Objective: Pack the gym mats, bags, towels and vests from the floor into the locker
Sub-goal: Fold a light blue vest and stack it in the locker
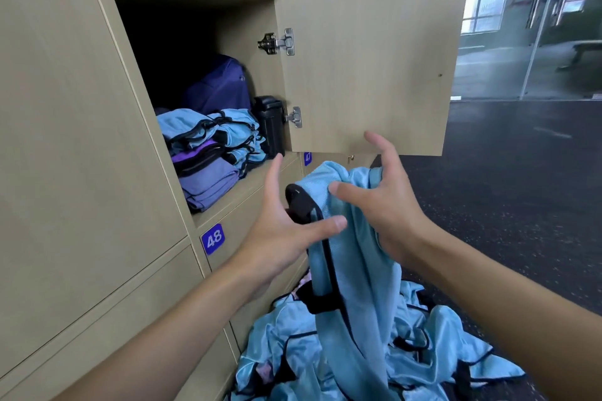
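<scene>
In the open locker [241, 39] a stack of folded vests [211, 140] lies at the front, a bag [221, 85] behind it, a case [270, 124] to its right, while a heap of vests [423, 352] lies on the floor [521, 205] below the door [368, 58].

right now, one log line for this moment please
step: packing vest | left hand + right hand: hold light blue vest | locker: open, folded vests inside | floor pile: not yet packed
</scene>
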A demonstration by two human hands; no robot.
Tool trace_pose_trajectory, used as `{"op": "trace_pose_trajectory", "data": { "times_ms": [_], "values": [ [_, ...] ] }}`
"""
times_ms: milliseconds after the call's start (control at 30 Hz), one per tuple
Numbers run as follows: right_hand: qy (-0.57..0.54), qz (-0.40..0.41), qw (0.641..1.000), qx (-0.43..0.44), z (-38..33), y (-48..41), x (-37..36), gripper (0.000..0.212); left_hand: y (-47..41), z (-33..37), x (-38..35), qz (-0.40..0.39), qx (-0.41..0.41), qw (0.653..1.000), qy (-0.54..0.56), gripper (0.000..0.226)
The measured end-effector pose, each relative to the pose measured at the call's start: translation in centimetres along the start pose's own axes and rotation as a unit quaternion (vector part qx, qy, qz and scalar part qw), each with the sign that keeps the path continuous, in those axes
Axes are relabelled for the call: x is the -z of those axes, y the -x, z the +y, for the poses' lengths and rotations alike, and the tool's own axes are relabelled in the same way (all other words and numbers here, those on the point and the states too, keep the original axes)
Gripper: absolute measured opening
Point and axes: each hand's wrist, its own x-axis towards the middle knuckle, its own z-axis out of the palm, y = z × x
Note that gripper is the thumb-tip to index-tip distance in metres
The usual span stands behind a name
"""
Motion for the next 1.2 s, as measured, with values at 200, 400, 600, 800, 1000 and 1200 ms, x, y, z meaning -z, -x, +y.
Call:
{"op": "trace_pose_trajectory", "data": {
  "times_ms": [200,400,600,800,1000,1200],
  "values": [
    [0.020,-0.023,0.999,-0.038,-0.1,-0.1,1.0,0.093,-0.1,-0.4,-1.1,0.079,-0.071,0.994,0.020,0.102],
    [0.007,-0.108,0.990,-0.093,0.2,0.1,1.6,0.101,-2.0,0.8,0.8,0.152,-0.067,0.983,0.078,0.088],
    [0.054,0.057,0.993,-0.089,0.4,-1.4,2.4,0.070,-2.1,2.1,2.8,0.161,-0.065,0.981,0.091,0.072],
    [0.051,-0.024,0.994,-0.094,0.7,-1.0,2.0,0.062,-1.6,2.6,2.7,0.129,-0.032,0.988,0.077,0.077],
    [0.075,0.072,0.993,-0.048,0.4,-1.2,2.5,0.026,-1.1,2.5,3.3,0.029,0.008,0.999,-0.014,0.099],
    [0.147,0.081,0.984,-0.056,0.5,-1.5,3.1,0.011,-2.1,1.1,3.7,0.089,-0.023,0.986,-0.141,0.033]
  ]
}}
